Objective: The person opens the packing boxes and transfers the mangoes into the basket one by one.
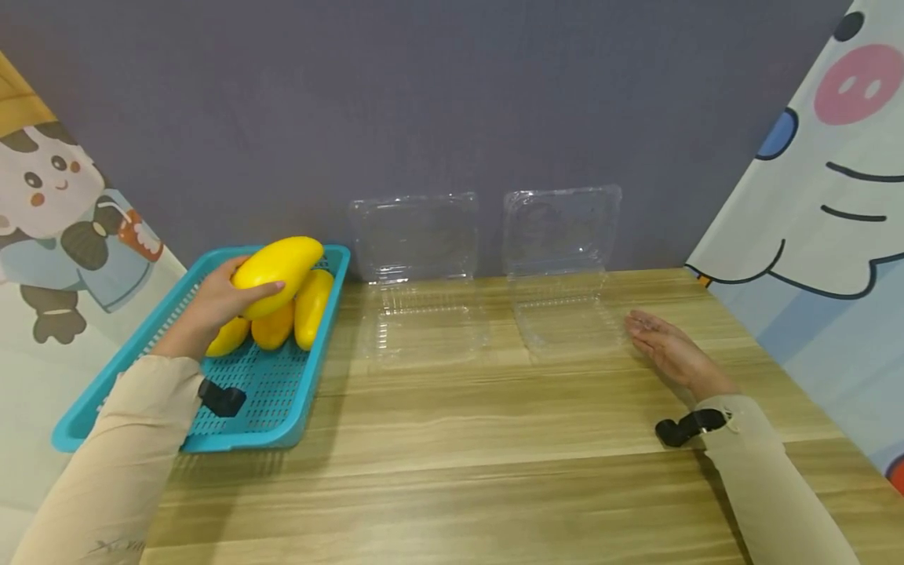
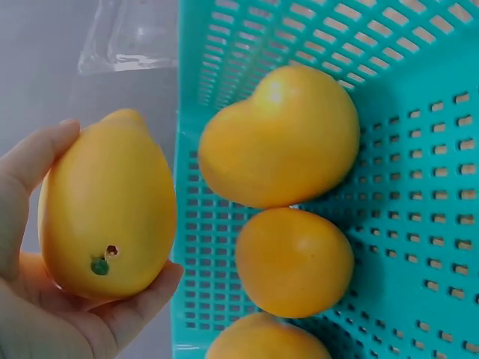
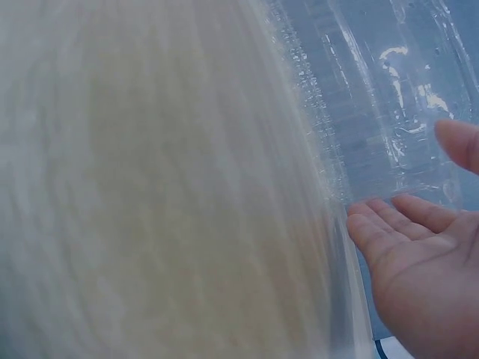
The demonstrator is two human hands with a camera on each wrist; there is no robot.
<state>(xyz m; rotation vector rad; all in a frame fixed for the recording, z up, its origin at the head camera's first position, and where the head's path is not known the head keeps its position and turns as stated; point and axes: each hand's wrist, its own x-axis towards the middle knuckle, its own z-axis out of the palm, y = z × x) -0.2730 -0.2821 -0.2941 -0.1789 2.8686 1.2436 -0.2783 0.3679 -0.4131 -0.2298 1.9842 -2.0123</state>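
My left hand [image 1: 215, 302] grips a yellow mango [image 1: 282, 267], thumb on one side and fingers on the other, over the far part of a teal plastic basket [image 1: 308, 384]. In the left wrist view a small green spot shows on the held mango's end. Below it in the basket lie several more mangoes [image 2: 281, 138]. My right hand [image 1: 671, 353] is at the right, its fingers extended and holding nothing. Those fingertips are close to the right edge of a clear plastic clamshell box [image 1: 565, 310], whose lid stands raised.
A second clear clamshell box [image 1: 427, 318] sits between the basket and the first box, its lid also upright by the grey wall panel [image 1: 438, 94]. All stand on a wood-grain table [image 1: 452, 471]. Cartoon-printed curtains [image 1: 812, 204] flank both sides.
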